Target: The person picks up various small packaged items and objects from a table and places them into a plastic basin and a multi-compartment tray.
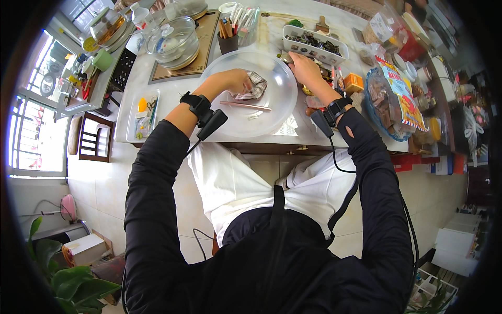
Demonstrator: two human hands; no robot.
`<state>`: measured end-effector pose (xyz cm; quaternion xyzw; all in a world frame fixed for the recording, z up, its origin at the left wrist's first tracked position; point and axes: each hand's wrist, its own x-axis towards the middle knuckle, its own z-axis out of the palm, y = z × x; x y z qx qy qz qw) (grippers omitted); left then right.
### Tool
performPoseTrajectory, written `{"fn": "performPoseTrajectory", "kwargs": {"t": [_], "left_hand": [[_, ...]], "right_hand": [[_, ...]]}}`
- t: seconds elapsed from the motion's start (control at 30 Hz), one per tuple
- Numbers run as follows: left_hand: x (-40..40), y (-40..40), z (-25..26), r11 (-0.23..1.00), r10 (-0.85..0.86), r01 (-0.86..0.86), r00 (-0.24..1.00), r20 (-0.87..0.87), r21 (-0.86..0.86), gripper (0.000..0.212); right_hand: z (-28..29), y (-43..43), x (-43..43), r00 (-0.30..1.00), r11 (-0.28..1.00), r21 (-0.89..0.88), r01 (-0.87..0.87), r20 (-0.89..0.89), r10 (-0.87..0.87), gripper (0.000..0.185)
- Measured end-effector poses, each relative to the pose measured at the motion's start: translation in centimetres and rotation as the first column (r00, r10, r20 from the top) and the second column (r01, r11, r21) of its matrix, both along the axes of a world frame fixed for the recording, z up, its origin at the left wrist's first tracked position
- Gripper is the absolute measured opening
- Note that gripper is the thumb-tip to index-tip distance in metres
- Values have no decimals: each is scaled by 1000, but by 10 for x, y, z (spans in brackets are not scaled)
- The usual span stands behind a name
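Observation:
My left hand (pixel 240 83) reaches over a large translucent round plastic basin (pixel 282 106) and grips a crumpled checked cloth (pixel 257 87). In front of the cloth, a thin pinkish-brown rod (pixel 245 106) lies in the basin, with a small pale piece (pixel 253 117) nearer me. Past the basin's right rim is my right hand (pixel 305 67). Its fingers are at a small greyish item (pixel 286 58) beside a white plastic basket (pixel 315 45) of dark wrapped pieces; whether they hold it is hidden. Small packets lie under and beside the right wrist.
A glass pot (pixel 172 41) stands back left near a dark pen cup (pixel 228 41). At left lies a white tray (pixel 142 114) with scissors and small tools. On the right are an orange box (pixel 353 83) and a blue-rimmed bowl (pixel 386 102) under a snack bag (pixel 404 94).

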<state>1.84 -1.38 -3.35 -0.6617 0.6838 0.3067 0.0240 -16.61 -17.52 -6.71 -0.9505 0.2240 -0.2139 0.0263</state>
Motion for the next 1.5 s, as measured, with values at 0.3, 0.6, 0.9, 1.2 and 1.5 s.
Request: {"fn": "performPoseTrajectory", "kwargs": {"t": [0.3, 0.6, 0.9, 1.2, 1.5], "left_hand": [[-3, 0, -1, 1000, 1, -2, 998, 57, 4, 44], [0, 3, 13, 967, 72, -115, 979, -189, -226, 31], [-29, 25, 49, 835, 275, -543, 542, -794, -82, 40], [-23, 37, 49, 791, 320, -595, 601, -732, -143, 37], [-6, 70, 48, 856, 412, -506, 792, -451, -105, 41]], "right_hand": [[45, 18, -2, 990, 990, -23, 141, 4, -140, 25], [77, 32, -33, 815, 523, 800, -295, 496, -299, 29], [69, 89, -28, 773, 72, 832, -551, 541, -332, 26], [60, 99, -14, 878, 131, 886, -444, 460, -133, 36], [58, 86, -30, 908, 290, 893, -345, 396, -139, 40]]}}
